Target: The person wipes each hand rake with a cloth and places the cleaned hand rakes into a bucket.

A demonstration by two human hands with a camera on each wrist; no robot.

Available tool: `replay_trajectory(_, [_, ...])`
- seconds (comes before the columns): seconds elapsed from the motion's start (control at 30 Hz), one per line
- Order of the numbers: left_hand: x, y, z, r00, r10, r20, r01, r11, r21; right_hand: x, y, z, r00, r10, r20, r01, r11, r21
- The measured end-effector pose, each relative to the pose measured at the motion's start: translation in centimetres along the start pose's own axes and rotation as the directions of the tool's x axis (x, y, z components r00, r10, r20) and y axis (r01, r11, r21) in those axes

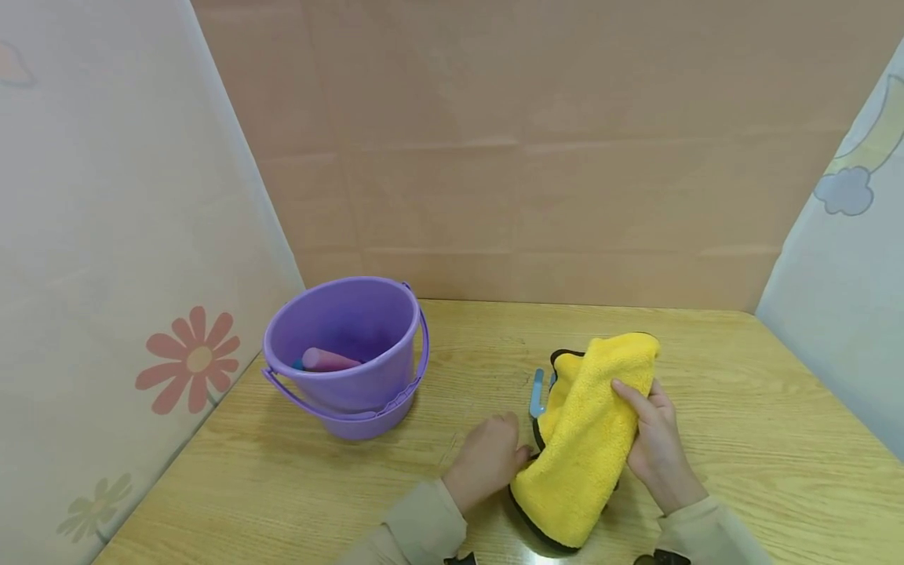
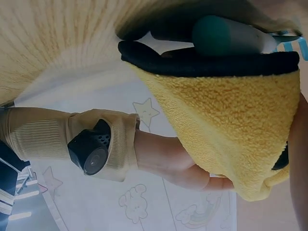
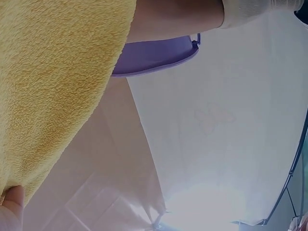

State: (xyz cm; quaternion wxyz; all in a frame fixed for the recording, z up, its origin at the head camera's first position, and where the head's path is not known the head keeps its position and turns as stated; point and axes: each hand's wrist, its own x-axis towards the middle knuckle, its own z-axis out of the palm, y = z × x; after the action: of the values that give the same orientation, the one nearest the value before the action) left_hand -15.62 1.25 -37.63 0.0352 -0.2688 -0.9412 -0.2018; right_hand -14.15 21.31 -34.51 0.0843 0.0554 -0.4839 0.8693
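Observation:
A fluffy yellow cleaning cloth (image 1: 586,439) with dark edging hangs slanted between both hands, low over the table. My right hand (image 1: 657,447) pinches its upper right part, the thumb lying on the front. At its lower left edge, my left hand (image 1: 490,459) has curled fingers and grips the border; the fingertips are partly hidden. A light blue handle-like piece (image 1: 537,395) shows just left of the cloth, its remainder covered. In the left wrist view, a bottle-like object with a teal end (image 2: 211,36) lies past the cloth's dark edge.
A purple bucket (image 1: 381,377) stands on the wooden table (image 1: 763,408) at the left, its handle hanging down in front. Inside it lie a pink cylinder (image 1: 326,360) and something blue. Fabric walls (image 1: 565,157) enclose the table's back and sides.

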Motion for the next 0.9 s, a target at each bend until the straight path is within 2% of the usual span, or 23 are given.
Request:
replay_trajectory(0.27, [0.3, 0.2, 0.8, 0.999, 0.001, 0.038, 0.000, 1.000, -0.025, -0.1, -0.1, -0.2, 1.000, 0.005, -0.007, -0.005, 1.000, -0.019])
replay_trajectory(0.57, [0.6, 0.5, 1.5, 0.997, 0.078, 0.018, -0.078, 0.997, 0.027, 0.0, -0.3, -0.1, 1.000, -0.005, -0.010, 0.004, 1.000, -0.014])
replay_trajectory(0.73, [0.7, 0.6, 1.8, 0.994, 0.105, 0.005, -0.105, 0.995, 0.000, -0.1, -0.3, -0.2, 1.000, -0.006, -0.006, 0.006, 1.000, -0.011])
replay_trajectory(0.9, [0.7, 0.7, 2.0, 0.995, 0.104, 0.011, -0.104, 0.994, -0.029, -0.2, -0.3, -0.3, 1.000, -0.005, -0.012, 0.004, 1.000, -0.024])
